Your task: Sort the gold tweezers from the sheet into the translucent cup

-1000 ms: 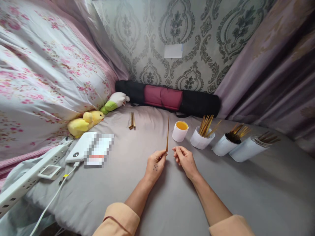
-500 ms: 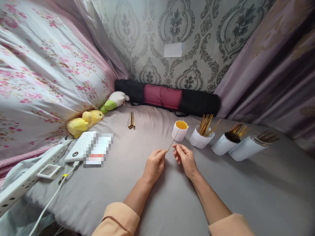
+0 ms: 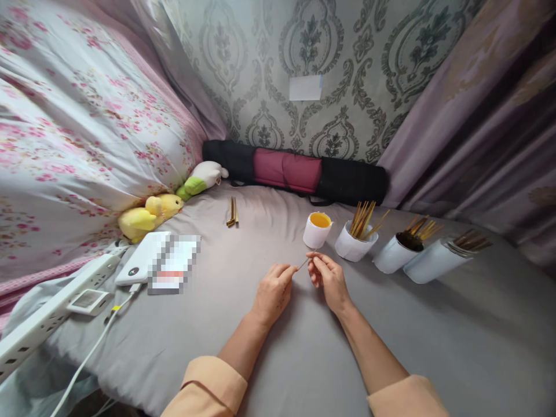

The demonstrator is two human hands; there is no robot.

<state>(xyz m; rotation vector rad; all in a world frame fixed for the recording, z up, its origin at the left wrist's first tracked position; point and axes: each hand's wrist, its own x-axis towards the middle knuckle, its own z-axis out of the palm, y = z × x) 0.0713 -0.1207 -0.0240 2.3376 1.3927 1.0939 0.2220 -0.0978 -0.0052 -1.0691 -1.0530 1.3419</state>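
Note:
My left hand (image 3: 273,291) pinches one end of a thin wooden stick (image 3: 303,264) just above the grey bed sheet. My right hand (image 3: 328,280), fingers curled, pinches the stick's other end, so the stick spans the small gap between the two hands. Just beyond them stands a white cup (image 3: 317,230) with yellow-orange contents. To its right a second white cup (image 3: 354,242) holds several wooden sticks. Two more white cups, one (image 3: 394,255) and another (image 3: 434,262), lean over with darker sticks in them.
A few loose sticks (image 3: 232,212) lie on the sheet at the back. Plush toys (image 3: 147,216), a white power bank (image 3: 142,259) and a power strip (image 3: 52,313) sit at the left by a floral pillow. A black and maroon roll bag (image 3: 295,171) lies against the wall.
The stick stood upright in my left hand, then tilted right toward the yellow cup. Now it lies low between both hands, and my right hand has taken hold of its far end.

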